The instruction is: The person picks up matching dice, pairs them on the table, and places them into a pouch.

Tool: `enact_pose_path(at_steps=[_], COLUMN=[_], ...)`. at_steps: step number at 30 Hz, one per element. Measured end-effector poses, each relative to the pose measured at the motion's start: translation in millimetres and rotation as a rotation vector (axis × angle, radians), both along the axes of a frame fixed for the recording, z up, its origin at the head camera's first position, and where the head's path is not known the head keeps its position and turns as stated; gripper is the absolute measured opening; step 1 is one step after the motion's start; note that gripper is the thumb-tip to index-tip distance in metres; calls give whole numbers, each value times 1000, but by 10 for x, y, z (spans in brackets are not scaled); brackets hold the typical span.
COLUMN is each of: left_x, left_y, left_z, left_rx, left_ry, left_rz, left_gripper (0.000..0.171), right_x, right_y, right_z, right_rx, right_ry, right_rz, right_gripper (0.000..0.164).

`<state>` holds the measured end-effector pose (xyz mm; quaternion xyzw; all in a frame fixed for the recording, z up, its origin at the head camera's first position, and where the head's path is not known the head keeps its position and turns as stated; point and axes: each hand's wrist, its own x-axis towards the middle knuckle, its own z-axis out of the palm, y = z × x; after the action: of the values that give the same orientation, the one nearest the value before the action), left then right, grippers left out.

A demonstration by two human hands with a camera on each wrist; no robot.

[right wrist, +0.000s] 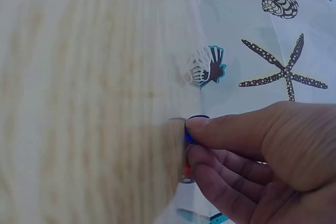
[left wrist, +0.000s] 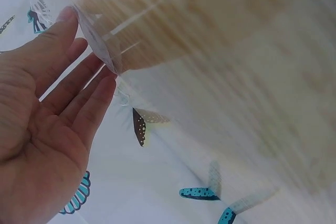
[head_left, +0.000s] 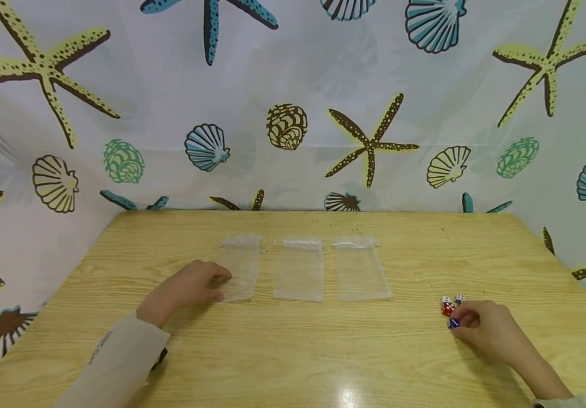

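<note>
Three sheer white drawstring pouches lie flat in a row on the table: the left pouch point(head_left: 244, 269), the middle pouch point(head_left: 299, 272) and the right pouch point(head_left: 361, 272). My left hand point(head_left: 191, 288) is at the left pouch's near left side, thumb and fingers apart, fingertips right at its edge. Over on the right, my right hand point(head_left: 494, 331) pinches a blue die point(head_left: 453, 323) between thumb and forefinger. Just beyond it sit a red die point(head_left: 448, 309) and a white die point(head_left: 446, 299). Another pale die point(head_left: 459, 297) stands behind the fingers, partly hidden.
A light wood-grain table point(head_left: 323, 340) spreads under both hands. Behind it and along the sides hangs a white cloth point(head_left: 252, 102) printed with starfish and shells. Drawstring loops point(head_left: 277, 242) stick out at the pouches' far ends.
</note>
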<state>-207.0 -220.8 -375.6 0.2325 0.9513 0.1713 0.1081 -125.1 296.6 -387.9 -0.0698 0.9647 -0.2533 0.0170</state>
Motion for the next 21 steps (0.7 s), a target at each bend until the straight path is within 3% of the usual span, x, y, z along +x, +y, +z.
enact_pose_path(at_steps=[12,21], left_x=[35,28], left_y=[21,11], left_z=[37,15], left_rx=[-4,2], left_ry=[18,4], left_rz=[-6,10], left_gripper=[39,40], right_x=[10,13], right_y=[8,-107], right_z=[-30,20], right_rx=[-13,-17], right_ry=[-23,18], right_rz=[-27,21], right_gripper=[18,19])
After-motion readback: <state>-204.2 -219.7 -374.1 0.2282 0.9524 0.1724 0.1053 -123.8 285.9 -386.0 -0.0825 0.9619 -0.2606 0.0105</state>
